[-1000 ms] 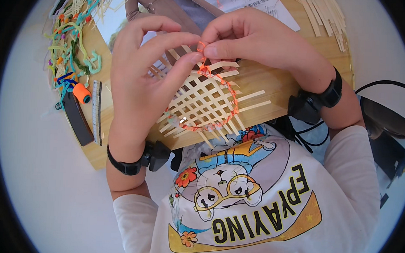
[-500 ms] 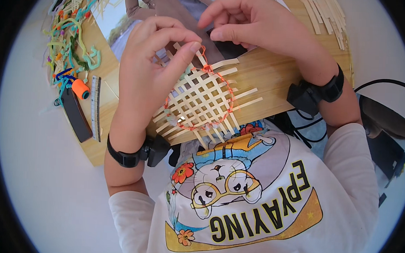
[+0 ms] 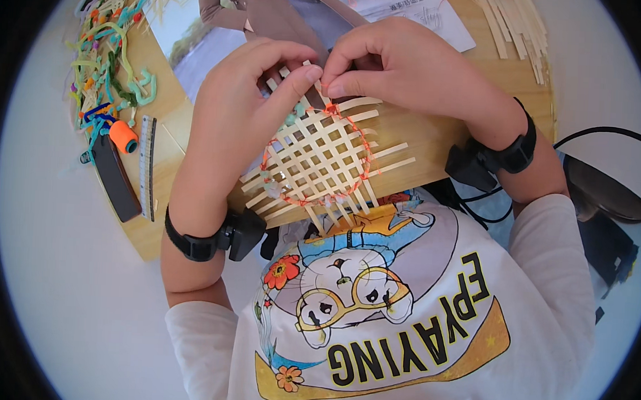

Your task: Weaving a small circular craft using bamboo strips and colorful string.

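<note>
A woven lattice of pale bamboo strips (image 3: 315, 150) rests at the table's near edge, its loose strip ends sticking out all round. An orange thread (image 3: 370, 146) runs in a ring through the weave, with small pale beads or stones along its lower left part. My left hand (image 3: 242, 100) is closed at the lattice's upper left, thumb and forefinger at a strip end. My right hand (image 3: 394, 71) pinches close beside it, at the top of the ring by the orange knot. Its fingertips hide most of the thread end they hold.
At the left lie a tangle of coloured cords (image 3: 112, 62), an orange thread spool (image 3: 123, 137), a dark bar (image 3: 116, 180) and a ruler (image 3: 147, 167). A printed photo sheet (image 3: 191, 44) lies beyond my hands. Loose bamboo strips (image 3: 514, 26) are at the far right.
My right hand has come down and left to the top of the lattice, closing its fingers at the thread. My left hand has stayed near the same spot, with its fingertips slightly parted.
</note>
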Demonstrator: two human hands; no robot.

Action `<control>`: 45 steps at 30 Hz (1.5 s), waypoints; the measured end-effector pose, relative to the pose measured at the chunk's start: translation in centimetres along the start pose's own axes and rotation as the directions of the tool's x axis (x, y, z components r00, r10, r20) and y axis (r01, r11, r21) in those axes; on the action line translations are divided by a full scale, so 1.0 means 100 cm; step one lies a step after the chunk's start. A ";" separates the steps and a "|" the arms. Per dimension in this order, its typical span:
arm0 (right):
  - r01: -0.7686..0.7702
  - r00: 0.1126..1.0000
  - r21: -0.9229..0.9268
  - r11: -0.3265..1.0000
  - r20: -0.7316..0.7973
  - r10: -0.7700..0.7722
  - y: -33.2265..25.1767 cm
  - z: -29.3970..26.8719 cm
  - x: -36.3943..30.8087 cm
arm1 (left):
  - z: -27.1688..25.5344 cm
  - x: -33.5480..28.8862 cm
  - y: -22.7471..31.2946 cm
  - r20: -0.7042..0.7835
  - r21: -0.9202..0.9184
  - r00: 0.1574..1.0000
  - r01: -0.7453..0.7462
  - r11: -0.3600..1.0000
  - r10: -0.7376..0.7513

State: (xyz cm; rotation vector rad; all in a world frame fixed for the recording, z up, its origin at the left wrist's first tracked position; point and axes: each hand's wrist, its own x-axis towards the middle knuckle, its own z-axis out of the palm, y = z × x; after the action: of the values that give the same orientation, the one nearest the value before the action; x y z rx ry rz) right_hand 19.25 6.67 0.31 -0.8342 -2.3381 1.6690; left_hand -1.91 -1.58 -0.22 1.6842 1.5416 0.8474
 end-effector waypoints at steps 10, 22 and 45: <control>-0.229 0.961 0.149 0.962 0.195 0.198 -0.011 -0.023 0.004 | -0.018 0.008 -0.020 0.186 -0.372 0.969 0.221 0.902 -0.161; -0.252 0.957 0.283 0.926 0.214 0.195 -0.001 -0.021 0.002 | -0.024 0.009 -0.015 0.411 -0.368 0.901 0.302 0.879 -0.138; -0.227 0.967 0.650 0.725 0.241 0.087 -0.012 -0.038 -0.028 | -0.017 0.006 -0.001 0.389 -0.498 0.906 0.360 0.789 -0.167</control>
State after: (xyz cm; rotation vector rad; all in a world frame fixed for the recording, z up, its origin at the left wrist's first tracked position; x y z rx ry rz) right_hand 22.78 8.15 3.33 -0.7384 -1.5346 2.5280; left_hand -3.37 -0.87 0.61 1.0714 1.1164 0.7300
